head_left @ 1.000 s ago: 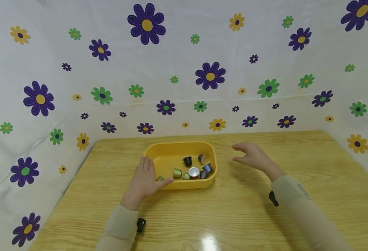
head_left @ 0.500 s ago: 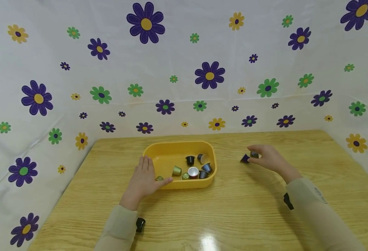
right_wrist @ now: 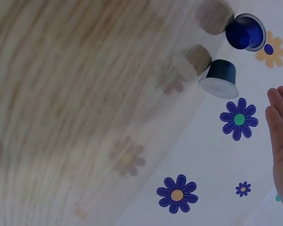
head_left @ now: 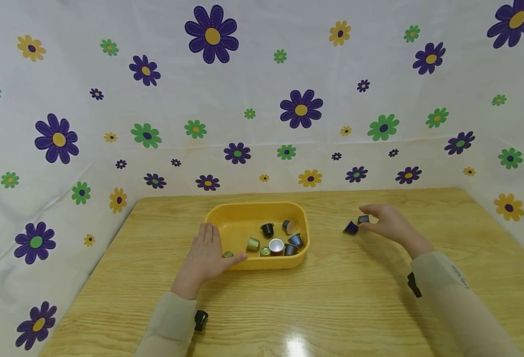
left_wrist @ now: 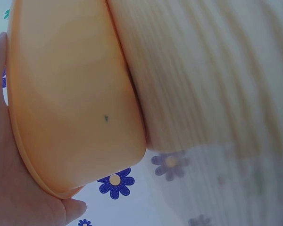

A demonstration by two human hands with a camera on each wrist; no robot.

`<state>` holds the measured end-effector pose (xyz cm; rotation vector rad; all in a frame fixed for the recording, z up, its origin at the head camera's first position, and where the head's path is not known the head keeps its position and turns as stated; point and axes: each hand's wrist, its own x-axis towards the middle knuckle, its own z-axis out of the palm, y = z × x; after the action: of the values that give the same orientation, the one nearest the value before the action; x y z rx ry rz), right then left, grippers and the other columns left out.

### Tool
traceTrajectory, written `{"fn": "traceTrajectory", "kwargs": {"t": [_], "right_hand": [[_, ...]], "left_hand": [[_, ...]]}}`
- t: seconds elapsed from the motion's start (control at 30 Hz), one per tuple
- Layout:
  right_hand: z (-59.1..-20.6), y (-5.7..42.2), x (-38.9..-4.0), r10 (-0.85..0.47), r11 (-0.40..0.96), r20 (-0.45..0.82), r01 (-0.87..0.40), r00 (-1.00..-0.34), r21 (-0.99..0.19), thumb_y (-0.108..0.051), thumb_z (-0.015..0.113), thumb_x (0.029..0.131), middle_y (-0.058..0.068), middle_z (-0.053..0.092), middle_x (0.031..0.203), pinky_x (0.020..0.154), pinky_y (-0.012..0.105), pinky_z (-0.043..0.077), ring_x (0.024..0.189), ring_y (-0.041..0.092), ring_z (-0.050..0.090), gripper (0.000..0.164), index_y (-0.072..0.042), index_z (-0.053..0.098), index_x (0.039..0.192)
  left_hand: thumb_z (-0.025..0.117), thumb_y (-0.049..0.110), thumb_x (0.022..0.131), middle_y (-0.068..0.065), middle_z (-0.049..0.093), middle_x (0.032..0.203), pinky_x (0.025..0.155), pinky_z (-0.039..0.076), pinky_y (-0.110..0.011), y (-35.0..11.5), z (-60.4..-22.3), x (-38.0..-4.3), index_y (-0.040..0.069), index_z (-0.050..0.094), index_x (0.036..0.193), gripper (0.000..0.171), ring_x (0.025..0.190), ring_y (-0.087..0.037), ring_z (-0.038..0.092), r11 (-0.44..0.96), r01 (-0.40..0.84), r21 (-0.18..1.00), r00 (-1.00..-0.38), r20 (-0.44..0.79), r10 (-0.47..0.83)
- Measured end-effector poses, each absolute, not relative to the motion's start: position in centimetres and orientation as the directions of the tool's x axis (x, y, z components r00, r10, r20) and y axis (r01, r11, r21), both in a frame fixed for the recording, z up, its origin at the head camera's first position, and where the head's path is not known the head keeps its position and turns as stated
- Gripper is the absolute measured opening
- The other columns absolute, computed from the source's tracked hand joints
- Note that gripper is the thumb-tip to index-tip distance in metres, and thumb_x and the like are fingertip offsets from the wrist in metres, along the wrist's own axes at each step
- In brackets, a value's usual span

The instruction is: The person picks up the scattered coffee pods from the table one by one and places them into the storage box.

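My left hand (head_left: 204, 255) lies with straight fingers over the left end of a yellow plastic tray (head_left: 239, 210), its thumb along the front rim. In the left wrist view, the hand (left_wrist: 14, 183) is against the rim of the tray (left_wrist: 80, 94). Beyond the tray's right end, my right hand (head_left: 389, 225) is spread around a dark teal coffee capsule (head_left: 363, 218). A dark purple-blue capsule (head_left: 351, 227) lies beside it on the table. In the right wrist view, a gap shows between the fingers (right_wrist: 279, 117) and the teal capsule (right_wrist: 221, 73), which stands on its wide lid.
Several coffee capsules are in the tray, mostly toward its right end: a black one (head_left: 267, 229), a green one (head_left: 253, 244) and a silver-topped one (head_left: 276, 246) among them. A flower-printed cloth (head_left: 262, 74) walls the wooden table (head_left: 262, 307) at the back and sides.
My right hand has moved right, and the two capsules now show on the table where it was. The left hand has stayed on the tray.
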<state>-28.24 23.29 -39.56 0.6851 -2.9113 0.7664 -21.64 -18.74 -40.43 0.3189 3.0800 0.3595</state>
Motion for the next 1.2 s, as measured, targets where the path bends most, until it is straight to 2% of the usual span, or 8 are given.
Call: {"fn": "traceTrajectory", "kwargs": {"t": [0.23,0.73,1.2], "right_hand": [[-39.8,23.9,-29.0,-0.380,0.796,0.090,-0.375,-0.921,-0.475,-0.014,0.063,0.083,0.029,0.047,0.120,0.089,0.051,0.036,0.109,0.042,0.045,0.050,0.013,0.045,0.121],[-41.0,24.0,-30.1,-0.365,0.829,0.051,-0.349,-0.930,-0.436,-0.006,0.063,0.079,0.032,0.047,0.117,0.087,0.052,0.037,0.106,0.045,0.045,0.047,0.016,0.046,0.117],[-41.3,24.1,-30.2,-0.353,0.867,-0.017,-0.320,-0.936,-0.381,-0.013,0.066,0.078,0.031,0.052,0.110,0.085,0.053,0.038,0.101,0.046,0.047,0.047,0.014,0.051,0.113]], "left_hand": [[0.031,0.077,0.072,-0.030,0.002,0.141,0.103,0.007,-0.049,-18.7,-40.3,-21.6,-0.014,0.011,0.134,0.113,0.129,-0.040,-0.004,0.954,0.194,0.229,-0.979,-0.019,0.203],[0.034,0.076,0.073,-0.030,0.004,0.141,0.103,0.010,-0.049,-18.8,-40.3,-21.5,-0.014,0.013,0.135,0.110,0.130,-0.039,-0.004,0.958,0.187,0.218,-0.981,-0.013,0.195],[0.030,0.079,0.071,-0.029,0.003,0.141,0.104,0.008,-0.047,-18.8,-40.4,-21.6,-0.013,0.012,0.135,0.114,0.130,-0.038,-0.005,0.959,0.184,0.217,-0.981,-0.020,0.193]]}}
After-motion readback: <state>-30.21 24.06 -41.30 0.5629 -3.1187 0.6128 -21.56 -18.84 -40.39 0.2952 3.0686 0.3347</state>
